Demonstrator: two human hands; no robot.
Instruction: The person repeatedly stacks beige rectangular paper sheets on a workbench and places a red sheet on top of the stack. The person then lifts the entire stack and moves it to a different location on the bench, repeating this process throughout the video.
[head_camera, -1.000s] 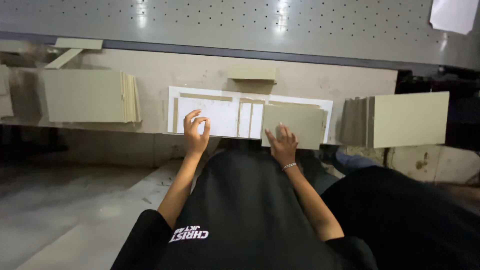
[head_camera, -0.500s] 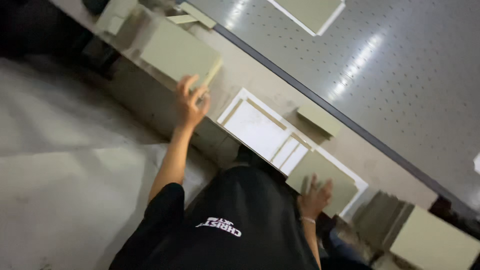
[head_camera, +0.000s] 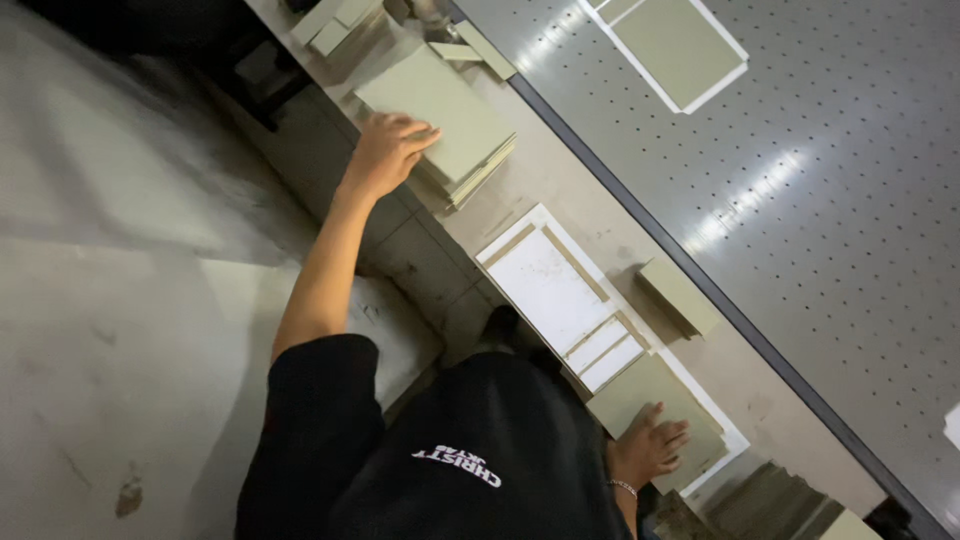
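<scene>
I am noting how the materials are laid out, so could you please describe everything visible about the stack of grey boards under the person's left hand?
The stack of grey boards is a pile of flat, rectangular greenish-grey sheets that look like stiff cardboard. It lies flat on the workbench ledge beside the perforated metal table. The lower sheets are fanned slightly out of line, so their edges show along the nearer side. The left hand rests on the top sheet at its near corner, fingers spread over it.

You see a dim, steeply tilted view, with overhead light glaring in streaks off the perforated metal panel (head_camera: 800, 200) and the floor (head_camera: 120, 300) left shadowy.
</scene>
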